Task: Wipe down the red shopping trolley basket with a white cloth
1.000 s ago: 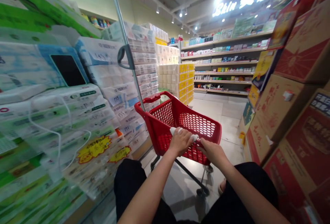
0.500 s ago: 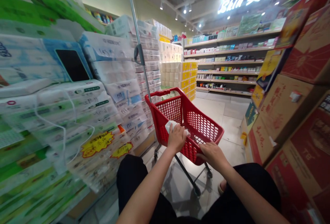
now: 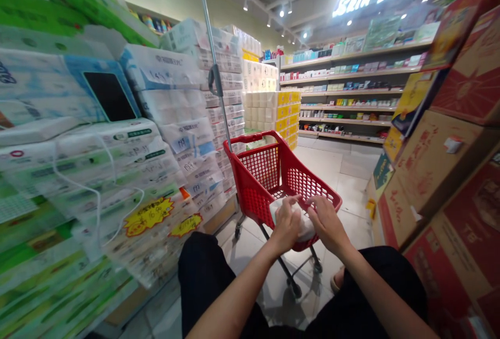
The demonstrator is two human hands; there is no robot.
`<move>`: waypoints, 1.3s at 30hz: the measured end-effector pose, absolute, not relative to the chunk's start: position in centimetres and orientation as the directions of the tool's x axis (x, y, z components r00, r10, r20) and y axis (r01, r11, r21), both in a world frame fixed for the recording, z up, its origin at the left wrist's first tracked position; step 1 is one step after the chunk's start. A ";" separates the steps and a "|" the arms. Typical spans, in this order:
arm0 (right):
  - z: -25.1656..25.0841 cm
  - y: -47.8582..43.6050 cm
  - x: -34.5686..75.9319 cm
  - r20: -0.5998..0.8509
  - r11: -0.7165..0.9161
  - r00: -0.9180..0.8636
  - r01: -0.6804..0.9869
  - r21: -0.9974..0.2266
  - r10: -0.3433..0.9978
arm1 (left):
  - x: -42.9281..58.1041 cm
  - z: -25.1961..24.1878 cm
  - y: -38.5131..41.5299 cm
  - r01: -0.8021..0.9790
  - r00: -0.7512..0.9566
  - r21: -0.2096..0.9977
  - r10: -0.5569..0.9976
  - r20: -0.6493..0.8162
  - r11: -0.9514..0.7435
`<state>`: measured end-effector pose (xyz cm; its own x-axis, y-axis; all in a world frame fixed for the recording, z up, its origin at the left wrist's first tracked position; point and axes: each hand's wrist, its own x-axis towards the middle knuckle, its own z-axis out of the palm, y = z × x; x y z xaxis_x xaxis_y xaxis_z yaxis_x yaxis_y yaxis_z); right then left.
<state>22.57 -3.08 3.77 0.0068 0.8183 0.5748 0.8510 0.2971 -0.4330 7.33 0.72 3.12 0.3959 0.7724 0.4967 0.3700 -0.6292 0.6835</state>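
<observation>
A red shopping cart (image 3: pixel 253 201) with a perforated basket stands in front of my knees. Over its near rim my left hand (image 3: pixel 288 227) is closed on a crumpled white cloth (image 3: pixel 307 229), its fingers bent. The cloth spreads between both hands and covers part of the rim. My right hand (image 3: pixel 327 224) is at the cloth's right side, fingers apart and slightly curled, with no grip on it visible.
Stacked tissue packs (image 3: pixel 187 136) rise on the left, with a phone (image 3: pixel 109 97) and white cable on them. A metal pole (image 3: pixel 213 47) stands at the cart's left. Cardboard boxes (image 3: pixel 441 157) line the right; stocked shelves (image 3: pixel 344 89) stand behind.
My left hand has moved right along the rim with the cloth, which now shows more widely. My right hand has lifted off the rim and its fingers have spread.
</observation>
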 end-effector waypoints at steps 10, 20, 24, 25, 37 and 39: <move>1.5 -0.9 16.6 0.292 0.122 -0.082 0.985 -0.121 0.953 | 5.3 4.0 7.3 0.483 0.347 0.573 0.745 0.569 -0.662; -0.7 -3.8 20.9 0.513 0.342 -0.254 0.936 -0.082 0.820 | 5.0 2.5 8.0 0.519 0.440 0.484 0.705 0.556 -0.705; -2.5 -5.5 24.0 0.579 0.473 -0.298 0.864 -0.174 0.759 | 5.1 2.2 7.5 0.573 0.479 0.372 0.666 0.571 -0.731; -2.8 -5.7 24.8 0.587 0.494 -0.300 0.846 -0.202 0.752 | 5.1 2.0 7.4 0.592 0.496 0.329 0.654 0.571 -0.736; -2.2 0.0 33.6 0.581 0.299 -0.040 0.885 -0.358 0.813 | 6.2 1.0 7.2 0.637 0.515 0.214 0.616 0.596 -0.740; -1.5 -0.4 31.9 0.586 0.306 -0.070 0.899 -0.314 0.807 | 6.4 0.9 7.1 0.666 0.482 0.212 0.630 0.609 -0.715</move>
